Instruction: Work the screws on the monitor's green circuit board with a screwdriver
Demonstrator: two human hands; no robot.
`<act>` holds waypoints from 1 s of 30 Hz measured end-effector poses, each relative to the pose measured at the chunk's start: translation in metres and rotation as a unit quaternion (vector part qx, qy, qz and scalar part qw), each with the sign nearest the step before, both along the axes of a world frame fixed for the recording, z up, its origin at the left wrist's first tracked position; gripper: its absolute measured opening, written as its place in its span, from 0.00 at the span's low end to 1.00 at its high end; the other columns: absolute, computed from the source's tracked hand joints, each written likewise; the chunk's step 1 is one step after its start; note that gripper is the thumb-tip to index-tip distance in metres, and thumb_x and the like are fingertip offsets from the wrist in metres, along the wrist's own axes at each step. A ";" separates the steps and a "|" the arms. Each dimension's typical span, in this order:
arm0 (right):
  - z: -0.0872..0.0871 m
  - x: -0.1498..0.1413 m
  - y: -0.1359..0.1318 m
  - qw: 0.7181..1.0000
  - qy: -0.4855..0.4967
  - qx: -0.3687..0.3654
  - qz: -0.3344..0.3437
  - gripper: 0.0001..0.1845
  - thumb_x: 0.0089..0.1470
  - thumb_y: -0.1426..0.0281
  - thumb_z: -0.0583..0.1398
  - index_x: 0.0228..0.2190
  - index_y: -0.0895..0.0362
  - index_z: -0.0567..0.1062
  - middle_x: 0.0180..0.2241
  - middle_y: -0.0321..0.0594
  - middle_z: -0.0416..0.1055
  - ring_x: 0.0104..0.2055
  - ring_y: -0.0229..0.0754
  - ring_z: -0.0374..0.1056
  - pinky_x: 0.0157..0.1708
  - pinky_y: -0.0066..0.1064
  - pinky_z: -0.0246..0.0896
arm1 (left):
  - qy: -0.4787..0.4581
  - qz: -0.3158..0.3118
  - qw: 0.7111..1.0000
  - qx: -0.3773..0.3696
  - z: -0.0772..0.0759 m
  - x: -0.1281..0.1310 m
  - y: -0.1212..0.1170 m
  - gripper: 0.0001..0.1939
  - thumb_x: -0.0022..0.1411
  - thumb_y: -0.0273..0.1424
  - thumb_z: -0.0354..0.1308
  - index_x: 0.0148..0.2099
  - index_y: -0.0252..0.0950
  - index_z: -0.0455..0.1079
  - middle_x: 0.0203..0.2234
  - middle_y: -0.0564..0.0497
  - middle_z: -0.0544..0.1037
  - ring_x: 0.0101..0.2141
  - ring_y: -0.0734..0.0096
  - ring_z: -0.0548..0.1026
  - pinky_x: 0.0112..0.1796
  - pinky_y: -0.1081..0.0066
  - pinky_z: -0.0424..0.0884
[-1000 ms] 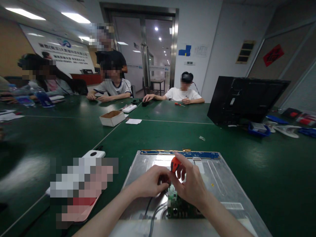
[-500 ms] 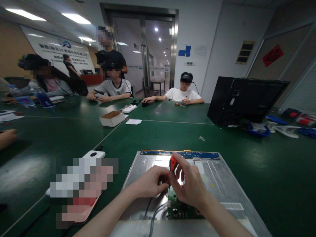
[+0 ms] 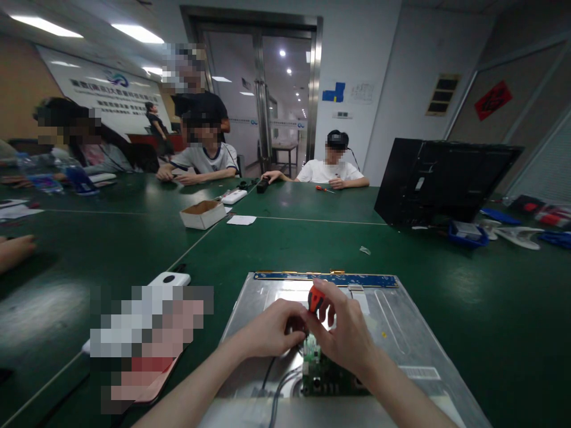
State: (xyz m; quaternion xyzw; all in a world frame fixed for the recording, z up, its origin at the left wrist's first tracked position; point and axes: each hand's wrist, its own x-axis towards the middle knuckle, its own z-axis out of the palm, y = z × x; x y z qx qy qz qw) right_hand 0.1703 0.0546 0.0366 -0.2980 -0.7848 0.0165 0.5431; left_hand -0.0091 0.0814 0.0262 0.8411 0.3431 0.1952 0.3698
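Note:
My right hand (image 3: 341, 327) grips the red and black handle of a screwdriver (image 3: 316, 299), held roughly upright over a green circuit board (image 3: 319, 377). The tip is hidden behind my fingers. Close against it, my left hand (image 3: 283, 327) has thumb and fingertips pinched together at the board's upper left corner; what lies between them is too small to make out. Both hands are above a silver metal display panel (image 3: 392, 321) with a blue strip board (image 3: 370, 280) along its far edge. Grey cables (image 3: 281, 386) run beside the circuit board.
Left of the panel lie a white device (image 3: 178, 278) and a pink phone-like object (image 3: 156, 380). A cardboard box (image 3: 203, 215) and white paper (image 3: 241, 220) are farther off. At the right stands a black monitor (image 3: 441, 181) near a blue tray (image 3: 468, 235). Several people sit around the table.
The screwdriver handle has tilted and shifted slightly right in my right hand. My left hand stays almost still. Across the table, a person's hand has moved a dark object slightly.

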 end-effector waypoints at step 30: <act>0.092 -0.001 -0.002 0.909 -0.361 -0.148 -0.149 0.26 0.63 0.53 0.55 0.19 0.55 0.72 0.18 0.38 0.72 0.19 0.37 0.60 0.23 0.32 0.34 | 0.042 0.030 0.999 -0.010 -0.005 0.000 0.000 0.07 0.52 0.23 0.55 0.34 0.34 0.71 0.27 0.53 0.75 0.28 0.69 0.71 0.30 0.74 0.65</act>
